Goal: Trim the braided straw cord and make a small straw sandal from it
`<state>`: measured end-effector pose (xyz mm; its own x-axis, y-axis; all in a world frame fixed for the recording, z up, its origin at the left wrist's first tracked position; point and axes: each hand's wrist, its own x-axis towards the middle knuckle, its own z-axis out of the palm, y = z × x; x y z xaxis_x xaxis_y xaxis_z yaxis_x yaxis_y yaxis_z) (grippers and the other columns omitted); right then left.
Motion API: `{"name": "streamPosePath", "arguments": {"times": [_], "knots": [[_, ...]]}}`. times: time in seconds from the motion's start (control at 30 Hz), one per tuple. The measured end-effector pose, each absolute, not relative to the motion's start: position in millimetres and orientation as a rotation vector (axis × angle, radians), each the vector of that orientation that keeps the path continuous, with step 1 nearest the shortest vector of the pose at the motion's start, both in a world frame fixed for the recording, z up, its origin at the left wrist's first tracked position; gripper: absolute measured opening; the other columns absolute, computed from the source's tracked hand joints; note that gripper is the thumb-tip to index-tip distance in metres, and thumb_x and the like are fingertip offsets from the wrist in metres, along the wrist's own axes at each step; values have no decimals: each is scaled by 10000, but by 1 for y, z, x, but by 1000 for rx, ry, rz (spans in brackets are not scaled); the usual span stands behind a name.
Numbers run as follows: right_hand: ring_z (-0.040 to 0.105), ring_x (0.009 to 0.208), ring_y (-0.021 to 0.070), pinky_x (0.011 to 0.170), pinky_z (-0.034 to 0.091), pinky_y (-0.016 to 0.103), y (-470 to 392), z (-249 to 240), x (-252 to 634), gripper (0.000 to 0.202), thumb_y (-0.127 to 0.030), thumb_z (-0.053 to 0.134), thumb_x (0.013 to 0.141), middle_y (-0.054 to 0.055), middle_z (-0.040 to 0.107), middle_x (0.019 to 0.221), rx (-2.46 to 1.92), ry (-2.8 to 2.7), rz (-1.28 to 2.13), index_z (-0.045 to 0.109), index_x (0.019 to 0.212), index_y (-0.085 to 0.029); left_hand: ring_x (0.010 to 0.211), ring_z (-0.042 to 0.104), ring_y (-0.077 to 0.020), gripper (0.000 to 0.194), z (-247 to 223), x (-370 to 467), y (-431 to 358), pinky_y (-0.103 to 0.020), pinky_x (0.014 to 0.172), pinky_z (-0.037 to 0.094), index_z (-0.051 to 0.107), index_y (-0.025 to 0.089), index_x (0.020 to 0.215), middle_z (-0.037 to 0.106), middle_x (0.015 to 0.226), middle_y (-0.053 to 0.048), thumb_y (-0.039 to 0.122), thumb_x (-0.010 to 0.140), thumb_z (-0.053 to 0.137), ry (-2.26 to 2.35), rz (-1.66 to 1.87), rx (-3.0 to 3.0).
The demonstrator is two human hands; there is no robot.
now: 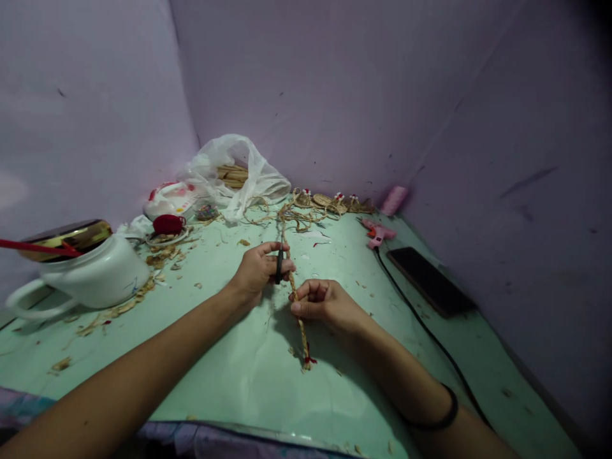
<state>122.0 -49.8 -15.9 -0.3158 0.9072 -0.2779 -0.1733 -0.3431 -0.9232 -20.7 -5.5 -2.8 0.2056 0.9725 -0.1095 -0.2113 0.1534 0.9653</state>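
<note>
A braided straw cord (301, 326) runs up the middle of the table, its near end tied with red thread (310, 360). My left hand (255, 271) is closed around a black-handled tool (279, 266), which looks like small scissors with the blades pointing away from me. The fingertips of that hand also touch the cord. Just nearer to me, my right hand (329, 306) pinches the braid between thumb and fingers. Beyond the hands, the cord continues toward a loose tangle of straw strands (299, 220) at the back.
At left stands a white mug (100, 271) with a red stick across it. A plastic bag (239, 172) holding straw, a red ball of yarn (168, 224) and straw scraps lie behind. To the right are a pink glue gun (377, 233), its black cable and a phone (430, 280).
</note>
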Motion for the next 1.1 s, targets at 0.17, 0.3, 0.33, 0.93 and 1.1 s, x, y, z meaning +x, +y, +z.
{"name": "streamPosePath", "arguments": {"times": [0.17, 0.3, 0.33, 0.93, 1.1], "knots": [[519, 421, 65, 464, 397, 194, -51, -13, 126, 264, -206, 801, 444, -16, 599, 465, -1105, -1157, 1846, 587, 569, -118, 441, 522, -67, 416, -4, -26, 4, -161, 459, 398, 514, 138, 903, 591, 546, 21, 119, 521, 677, 944, 1153, 874], [548, 466, 76, 501, 421, 205, -51, -13, 128, 266, -191, 799, 465, -8, 619, 521, -1048, -1167, 1933, 603, 628, -116, 413, 506, -67, 416, -4, -25, 3, -165, 436, 385, 518, 141, 870, 568, 507, 41, 123, 495, 696, 963, 1184, 886], [560, 482, 82, 511, 425, 210, -51, -13, 127, 277, -204, 795, 483, -2, 628, 546, -1029, -1145, 1934, 608, 667, -119, 409, 504, -69, 417, -3, -24, 1, -167, 432, 383, 519, 142, 862, 563, 496, 45, 129, 487, 702, 974, 1199, 903], [578, 469, 106, 499, 480, 250, -53, -14, 124, 282, -242, 784, 523, 15, 636, 579, -985, -1020, 1799, 597, 695, -120, 415, 513, -102, 454, 1, -10, -6, -217, 424, 421, 531, 128, 810, 548, 481, 51, 132, 406, 739, 1050, 1270, 1101], [564, 452, 99, 502, 477, 254, -51, -18, 120, 288, -265, 772, 544, -3, 615, 571, -984, -910, 1740, 621, 747, -129, 378, 501, -98, 423, 1, -8, -9, -212, 399, 399, 511, 141, 818, 553, 485, 52, 172, 455, 727, 979, 1217, 1105]]}}
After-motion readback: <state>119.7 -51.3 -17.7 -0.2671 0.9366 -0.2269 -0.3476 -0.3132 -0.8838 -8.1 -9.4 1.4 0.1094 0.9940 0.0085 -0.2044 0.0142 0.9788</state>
